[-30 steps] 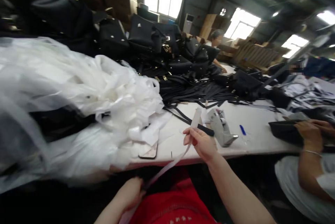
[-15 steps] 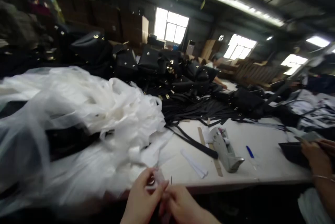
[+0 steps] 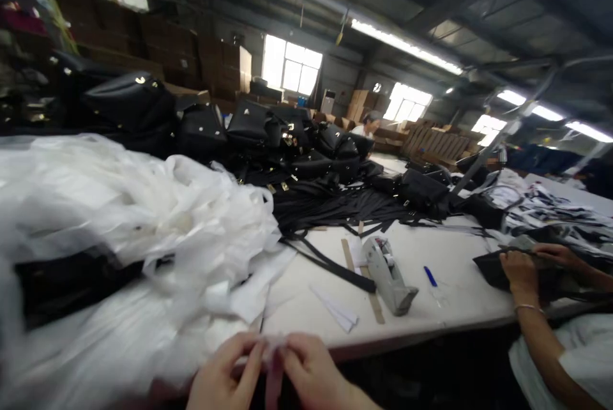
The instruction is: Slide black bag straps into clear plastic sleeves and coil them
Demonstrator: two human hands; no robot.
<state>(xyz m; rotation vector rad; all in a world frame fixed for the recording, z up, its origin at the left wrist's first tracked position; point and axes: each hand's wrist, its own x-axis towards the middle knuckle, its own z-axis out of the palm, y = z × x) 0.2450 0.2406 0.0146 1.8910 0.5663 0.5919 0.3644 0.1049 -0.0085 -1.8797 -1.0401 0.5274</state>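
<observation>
Both my hands are low in the middle of the head view, just off the table's front edge. My left hand (image 3: 228, 372) is closed, thumb and fingers pinching one side of a pale translucent strip (image 3: 274, 379). Closed in a pinch on the other side of it is my right hand (image 3: 316, 373). The strip hangs down between them, blurred, so its exact kind cannot be told. Close to my left hand lies a large heap of white translucent wrapping sheets (image 3: 191, 218). Two narrow white paper strips (image 3: 338, 311) lie on the table beyond my right hand.
A grey tape dispenser (image 3: 390, 279) stands on the white table (image 3: 306, 308), beside a black strap (image 3: 330, 263) and a blue pen-like item (image 3: 430, 276). Black bags (image 3: 249, 122) are piled behind. At right, a co-worker's hands (image 3: 520, 273) hold a black piece.
The camera has turned right, so the scene sits further left. My hands have moved slightly apart, and the strip now hangs between them. More of the co-worker at right shows.
</observation>
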